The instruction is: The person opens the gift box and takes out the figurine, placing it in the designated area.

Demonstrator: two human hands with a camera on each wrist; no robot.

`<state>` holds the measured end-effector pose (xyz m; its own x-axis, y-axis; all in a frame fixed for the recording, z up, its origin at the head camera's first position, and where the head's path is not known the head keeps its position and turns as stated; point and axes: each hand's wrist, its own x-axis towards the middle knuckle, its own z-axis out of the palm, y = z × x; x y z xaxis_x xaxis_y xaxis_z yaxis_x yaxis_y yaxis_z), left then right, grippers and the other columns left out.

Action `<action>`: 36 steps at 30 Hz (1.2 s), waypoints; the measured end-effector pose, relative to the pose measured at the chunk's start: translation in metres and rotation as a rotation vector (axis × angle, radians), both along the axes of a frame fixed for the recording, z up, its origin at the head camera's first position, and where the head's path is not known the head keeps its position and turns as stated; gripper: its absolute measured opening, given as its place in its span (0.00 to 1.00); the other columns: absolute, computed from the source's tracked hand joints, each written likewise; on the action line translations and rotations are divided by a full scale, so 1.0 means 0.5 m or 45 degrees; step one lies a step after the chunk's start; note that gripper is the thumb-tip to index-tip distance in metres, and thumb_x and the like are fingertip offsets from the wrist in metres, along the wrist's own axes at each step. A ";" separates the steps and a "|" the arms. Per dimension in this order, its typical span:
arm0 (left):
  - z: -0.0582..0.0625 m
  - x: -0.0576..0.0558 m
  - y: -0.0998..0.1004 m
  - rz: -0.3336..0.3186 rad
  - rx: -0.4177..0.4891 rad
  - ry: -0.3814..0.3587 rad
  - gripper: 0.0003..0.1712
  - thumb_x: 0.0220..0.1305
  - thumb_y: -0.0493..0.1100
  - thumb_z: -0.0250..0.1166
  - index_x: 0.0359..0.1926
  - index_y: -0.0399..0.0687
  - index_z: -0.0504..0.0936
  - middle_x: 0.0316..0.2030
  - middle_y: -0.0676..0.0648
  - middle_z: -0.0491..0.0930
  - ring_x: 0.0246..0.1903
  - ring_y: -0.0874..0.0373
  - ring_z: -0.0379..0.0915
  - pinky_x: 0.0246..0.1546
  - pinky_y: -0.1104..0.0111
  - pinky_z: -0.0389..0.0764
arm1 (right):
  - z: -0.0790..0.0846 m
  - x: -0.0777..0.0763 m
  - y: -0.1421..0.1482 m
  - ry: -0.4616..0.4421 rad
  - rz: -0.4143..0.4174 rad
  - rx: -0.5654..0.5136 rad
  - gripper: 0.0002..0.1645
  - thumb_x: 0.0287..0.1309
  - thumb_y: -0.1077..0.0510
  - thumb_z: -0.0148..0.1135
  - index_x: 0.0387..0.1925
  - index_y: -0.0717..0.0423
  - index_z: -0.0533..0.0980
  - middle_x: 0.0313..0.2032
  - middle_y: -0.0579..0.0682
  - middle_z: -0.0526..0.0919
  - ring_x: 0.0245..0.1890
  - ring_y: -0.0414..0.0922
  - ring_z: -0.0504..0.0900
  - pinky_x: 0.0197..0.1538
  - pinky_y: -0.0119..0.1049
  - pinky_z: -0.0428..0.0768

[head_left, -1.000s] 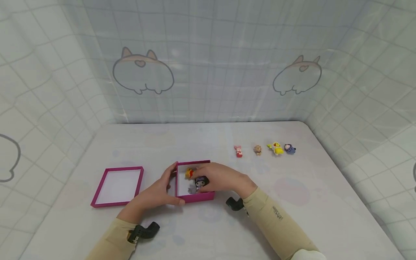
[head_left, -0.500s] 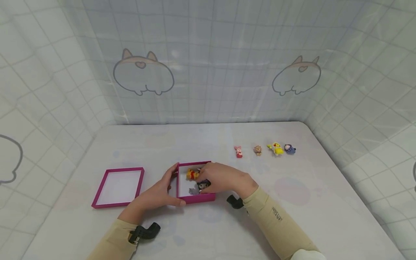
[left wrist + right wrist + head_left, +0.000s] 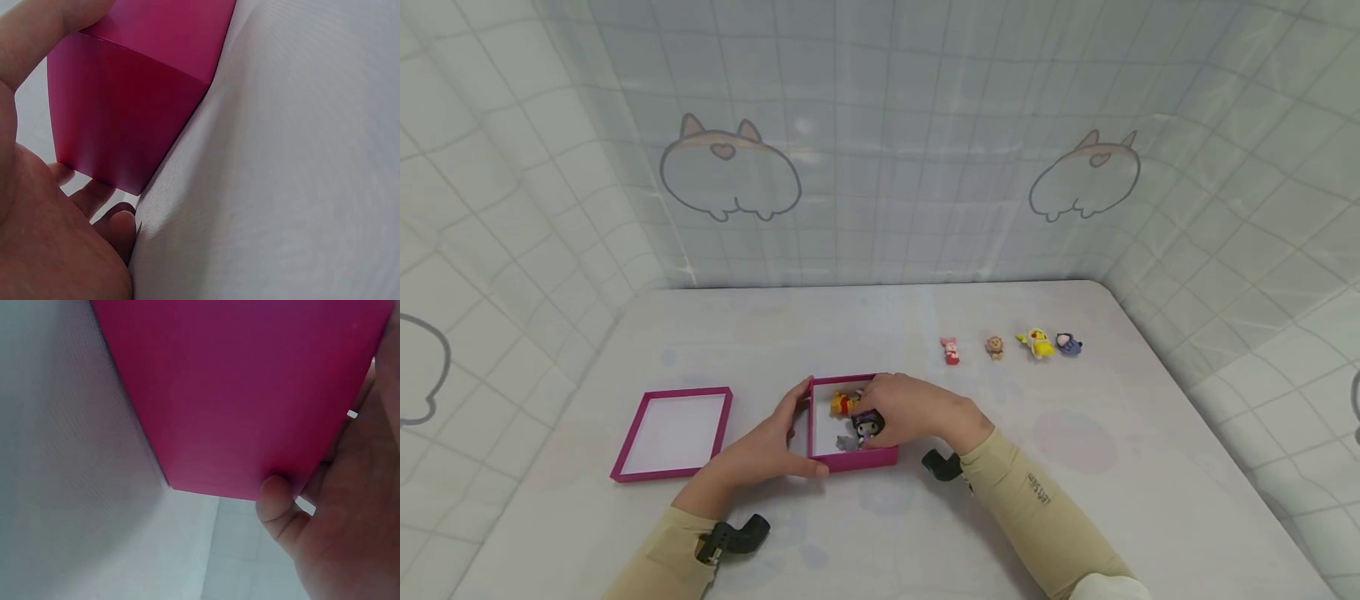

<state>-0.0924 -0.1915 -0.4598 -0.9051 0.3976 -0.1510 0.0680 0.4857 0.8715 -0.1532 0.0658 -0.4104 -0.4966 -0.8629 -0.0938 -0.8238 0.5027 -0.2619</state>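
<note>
A magenta box [image 3: 861, 459] with a white inside stands open on the table. My left hand [image 3: 767, 446] holds its left side, thumb at the near corner and fingers along the left wall and far corner. My right hand [image 3: 917, 408] reaches over the right wall, its fingers at a black-hooded figurine [image 3: 868, 427] inside. In the right wrist view one finger [image 3: 275, 497] lies on the outside of the box wall [image 3: 231, 394]. Also in the box are a yellow bear figurine [image 3: 839, 404] in red and a small grey figure [image 3: 847, 442].
The magenta-rimmed lid [image 3: 673, 432] lies at the left, white inside up. Back right, a pink figurine [image 3: 951, 351], a brown one [image 3: 995, 347], a yellow one [image 3: 1037, 342] and a blue one [image 3: 1068, 344] form a row. Tiled-pattern curtains surround the table.
My right hand has shifted slightly within the box. The bear figurine shows more fully, and the black-hooded figurine tipped and came back up. The left hand keeps its hold.
</note>
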 end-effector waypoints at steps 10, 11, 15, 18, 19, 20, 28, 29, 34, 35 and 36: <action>0.007 -0.002 0.000 -0.017 0.000 -0.002 0.74 0.43 0.58 0.81 0.78 0.62 0.35 0.77 0.46 0.41 0.75 0.46 0.39 0.68 0.46 0.57 | 0.011 -0.007 0.006 -0.205 -0.023 -0.192 0.26 0.52 0.50 0.73 0.53 0.52 0.83 0.45 0.37 0.84 0.39 0.32 0.77 0.44 0.24 0.77; 0.008 -0.001 0.000 -0.017 0.002 -0.004 0.74 0.43 0.58 0.81 0.78 0.63 0.35 0.77 0.46 0.41 0.75 0.46 0.39 0.68 0.46 0.57 | 0.012 -0.007 0.007 -0.218 -0.028 -0.207 0.26 0.52 0.50 0.73 0.54 0.52 0.82 0.47 0.38 0.84 0.41 0.31 0.77 0.45 0.24 0.78; 0.011 0.000 0.000 -0.017 0.004 -0.010 0.74 0.43 0.57 0.81 0.78 0.63 0.36 0.77 0.46 0.41 0.75 0.46 0.39 0.68 0.46 0.57 | 0.019 -0.007 0.011 -0.255 -0.059 -0.256 0.29 0.52 0.48 0.74 0.55 0.52 0.81 0.48 0.38 0.83 0.44 0.30 0.78 0.48 0.25 0.78; 0.013 0.001 0.000 -0.015 -0.004 -0.014 0.74 0.42 0.58 0.81 0.78 0.63 0.36 0.77 0.46 0.41 0.75 0.46 0.39 0.67 0.46 0.58 | 0.024 -0.006 0.014 -0.272 -0.090 -0.287 0.31 0.51 0.46 0.75 0.57 0.52 0.81 0.49 0.37 0.83 0.46 0.30 0.77 0.50 0.26 0.78; 0.013 0.001 0.000 -0.014 -0.007 -0.014 0.74 0.42 0.58 0.81 0.78 0.63 0.36 0.77 0.46 0.41 0.75 0.46 0.39 0.67 0.46 0.59 | 0.024 -0.006 0.014 -0.276 -0.094 -0.299 0.32 0.51 0.46 0.75 0.57 0.52 0.81 0.50 0.38 0.83 0.47 0.31 0.77 0.50 0.26 0.78; 0.013 0.001 0.000 -0.012 -0.011 -0.014 0.74 0.42 0.59 0.81 0.78 0.64 0.36 0.77 0.46 0.41 0.75 0.46 0.39 0.67 0.46 0.59 | 0.025 -0.007 0.015 -0.278 -0.097 -0.311 0.32 0.51 0.46 0.75 0.57 0.52 0.80 0.50 0.38 0.82 0.47 0.31 0.77 0.51 0.27 0.78; 0.006 -0.001 0.001 -0.002 -0.023 -0.016 0.75 0.42 0.59 0.81 0.78 0.64 0.35 0.77 0.47 0.40 0.75 0.45 0.39 0.67 0.46 0.59 | 0.023 -0.011 0.016 -0.266 -0.088 -0.463 0.33 0.51 0.47 0.75 0.59 0.52 0.80 0.51 0.39 0.82 0.48 0.32 0.77 0.53 0.30 0.78; 0.006 -0.001 0.001 -0.003 -0.022 -0.015 0.75 0.42 0.59 0.81 0.78 0.64 0.35 0.77 0.47 0.40 0.75 0.45 0.39 0.66 0.45 0.59 | 0.023 -0.012 0.017 -0.267 -0.095 -0.483 0.33 0.51 0.47 0.76 0.59 0.52 0.79 0.52 0.39 0.82 0.49 0.32 0.77 0.54 0.31 0.78; 0.006 -0.001 0.001 -0.003 -0.017 -0.011 0.74 0.42 0.59 0.81 0.78 0.63 0.36 0.77 0.46 0.41 0.75 0.45 0.39 0.67 0.45 0.59 | 0.022 -0.018 0.024 -0.253 -0.133 -0.547 0.36 0.50 0.45 0.76 0.61 0.49 0.78 0.54 0.39 0.80 0.51 0.33 0.76 0.54 0.33 0.79; 0.007 0.000 0.001 -0.003 -0.016 -0.013 0.74 0.42 0.59 0.81 0.78 0.64 0.36 0.77 0.47 0.41 0.75 0.45 0.39 0.67 0.45 0.58 | 0.022 -0.019 0.025 -0.251 -0.138 -0.554 0.36 0.51 0.45 0.76 0.61 0.49 0.78 0.54 0.40 0.80 0.51 0.34 0.76 0.54 0.33 0.79; 0.007 0.000 0.002 -0.001 -0.016 -0.014 0.74 0.42 0.58 0.81 0.78 0.64 0.36 0.77 0.47 0.41 0.75 0.45 0.39 0.67 0.45 0.58 | 0.023 -0.019 0.026 -0.248 -0.141 -0.558 0.36 0.51 0.45 0.76 0.62 0.49 0.78 0.55 0.41 0.80 0.52 0.34 0.76 0.54 0.34 0.79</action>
<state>-0.0925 -0.1907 -0.4563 -0.9029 0.3967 -0.1658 0.0590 0.4964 0.8661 -0.1627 0.0790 -0.3990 -0.5970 -0.7848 0.1663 -0.6864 0.3923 -0.6123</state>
